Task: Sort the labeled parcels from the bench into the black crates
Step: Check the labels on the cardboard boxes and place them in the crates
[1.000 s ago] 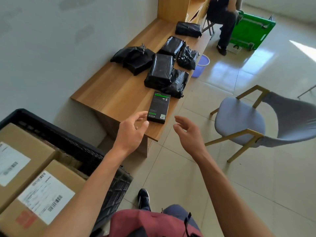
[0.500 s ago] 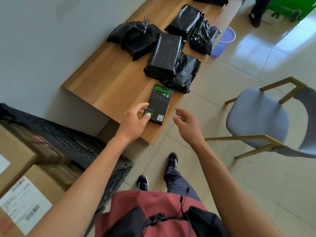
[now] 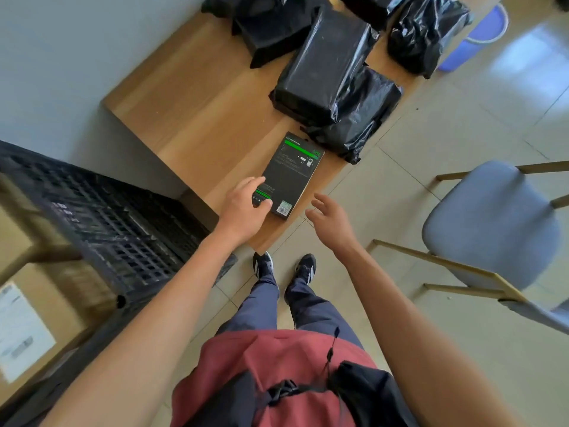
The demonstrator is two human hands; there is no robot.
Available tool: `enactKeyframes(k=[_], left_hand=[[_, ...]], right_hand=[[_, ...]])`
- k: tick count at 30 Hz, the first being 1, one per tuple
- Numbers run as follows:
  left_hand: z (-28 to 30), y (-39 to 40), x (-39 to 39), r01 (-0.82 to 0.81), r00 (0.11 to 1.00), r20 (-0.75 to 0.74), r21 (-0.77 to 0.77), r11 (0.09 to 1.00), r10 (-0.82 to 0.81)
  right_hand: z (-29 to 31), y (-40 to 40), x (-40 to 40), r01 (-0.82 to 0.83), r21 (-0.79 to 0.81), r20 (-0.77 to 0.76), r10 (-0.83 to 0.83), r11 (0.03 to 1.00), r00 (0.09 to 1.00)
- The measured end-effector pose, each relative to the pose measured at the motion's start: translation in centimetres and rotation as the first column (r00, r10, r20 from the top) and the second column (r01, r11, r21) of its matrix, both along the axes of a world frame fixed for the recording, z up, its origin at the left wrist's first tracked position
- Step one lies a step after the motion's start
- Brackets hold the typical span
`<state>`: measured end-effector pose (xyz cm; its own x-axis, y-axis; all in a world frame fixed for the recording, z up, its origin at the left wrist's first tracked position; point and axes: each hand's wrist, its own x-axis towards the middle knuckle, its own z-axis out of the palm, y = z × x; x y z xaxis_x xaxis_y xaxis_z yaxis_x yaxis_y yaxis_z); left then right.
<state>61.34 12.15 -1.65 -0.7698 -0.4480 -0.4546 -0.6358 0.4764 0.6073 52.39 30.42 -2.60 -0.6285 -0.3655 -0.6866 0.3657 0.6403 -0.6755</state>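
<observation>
The left hand (image 3: 243, 208) rests its spread fingers on the near left corner of the flat black box with green stripes (image 3: 291, 174), thumb on top, not closed around it. The box lies at the wooden bench (image 3: 197, 118) edge, black-wrapped parcels (image 3: 323, 63) just beyond. The right hand (image 3: 331, 218) hovers open and empty beside it. The black crate (image 3: 101, 223) stands left of the fingers

A flat black rectangular retail box with green stripes and a small barcode label (image 3: 291, 174) lies face up at the near right edge of the light wooden bench (image 3: 197, 118). Farther along it, black plastic-wrapped parcels (image 3: 326, 66) cluster together, touching. A black lattice plastic crate (image 3: 117, 223) stands at the near left, cardboard boxes with white labels (image 3: 27, 306) inside.
</observation>
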Motion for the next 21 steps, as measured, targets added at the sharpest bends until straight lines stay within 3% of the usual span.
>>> enactKeyframes(k=[7,15,21], left_hand=[[-3.1,0.0,-1.3,0.025,0.994,0.104,0.02,0.999,-0.027],[-4.8,0.4,-1.6,-0.011,0.997,0.08,0.104,0.995,0.002],[-4.2,-0.2,-2.1,-0.053,0.998,0.046,0.105,0.993,0.048]], right_hand=[[-2.9,-2.4,-0.8,0.06,0.036,0.123,-0.063,0.998,0.99],[-2.7,-4.1,-1.2,0.139,-0.022,0.173,-0.133,0.99,0.976],[-1.8,-4.8,-1.4,0.159,-0.051,0.11,-0.153,0.986,0.982]])
